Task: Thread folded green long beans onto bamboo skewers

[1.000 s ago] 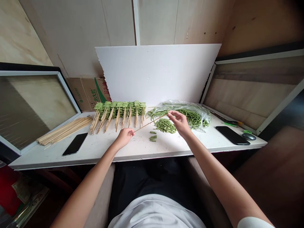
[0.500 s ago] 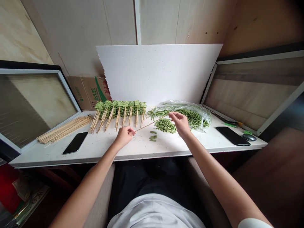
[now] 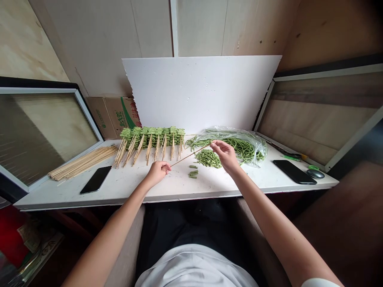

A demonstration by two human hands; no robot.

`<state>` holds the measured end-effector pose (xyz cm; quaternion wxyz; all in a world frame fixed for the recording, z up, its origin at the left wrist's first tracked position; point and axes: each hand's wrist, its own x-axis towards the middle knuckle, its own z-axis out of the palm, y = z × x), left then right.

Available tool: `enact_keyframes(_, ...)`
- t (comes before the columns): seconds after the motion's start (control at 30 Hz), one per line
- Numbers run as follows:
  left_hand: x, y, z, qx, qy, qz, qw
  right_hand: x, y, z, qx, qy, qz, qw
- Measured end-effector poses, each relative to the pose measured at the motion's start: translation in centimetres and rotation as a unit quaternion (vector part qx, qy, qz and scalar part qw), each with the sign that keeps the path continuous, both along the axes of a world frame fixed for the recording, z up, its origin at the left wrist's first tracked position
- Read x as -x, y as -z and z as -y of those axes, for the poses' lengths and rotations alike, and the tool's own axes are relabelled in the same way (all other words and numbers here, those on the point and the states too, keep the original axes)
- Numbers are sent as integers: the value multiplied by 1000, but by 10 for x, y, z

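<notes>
A thin wooden skewer (image 3: pixel 190 155) slants above the table between my two hands. My left hand (image 3: pixel 159 172) is closed on its lower end, and my right hand (image 3: pixel 224 150) pinches the upper end. No bean piece can be made out on the skewer. Below and beside my right hand lies a heap of cut green bean pieces (image 3: pixel 208 158). A few separate cut pieces (image 3: pixel 193 173) rest just in front of that heap. Behind my left hand, skewered green beans (image 3: pixel 152 135) are stacked in rows, their bare stick ends pointing toward me.
Loose skewers (image 3: pixel 82 162) lie at the left, near a black phone (image 3: pixel 95 179). A clear plastic bag (image 3: pixel 257 145) of long beans sits behind my right hand. Another phone (image 3: pixel 295 172) and a grey mouse (image 3: pixel 315 173) are at the right. A white board (image 3: pixel 203 93) stands at the back.
My right hand has shifted very slightly left, still pinching the skewer. My left hand keeps its grip on the other end. The rest looks the same.
</notes>
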<state>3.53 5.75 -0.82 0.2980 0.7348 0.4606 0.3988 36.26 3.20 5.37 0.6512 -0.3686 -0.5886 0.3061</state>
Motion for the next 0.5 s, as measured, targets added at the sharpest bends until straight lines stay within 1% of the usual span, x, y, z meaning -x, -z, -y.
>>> enact_keyframes(0.13, 5, -7, 0, -3, -12, 6, 1000, 2, 3, 0, 12, 9, -12, 1000)
enact_keyframes(0.33, 12, -14, -1, -72, -69, 8, 995, 9, 12, -8, 45, 17, -71, 996)
enact_keyframes(0.43, 10, -17, 1, -90, -87, 6, 992, 11, 10, -7, 56, 22, -99, 993)
enact_keyframes(0.5, 8, -18, 3, -89, -92, 1, 992, 13, 5, -2, 49, 27, -97, 994)
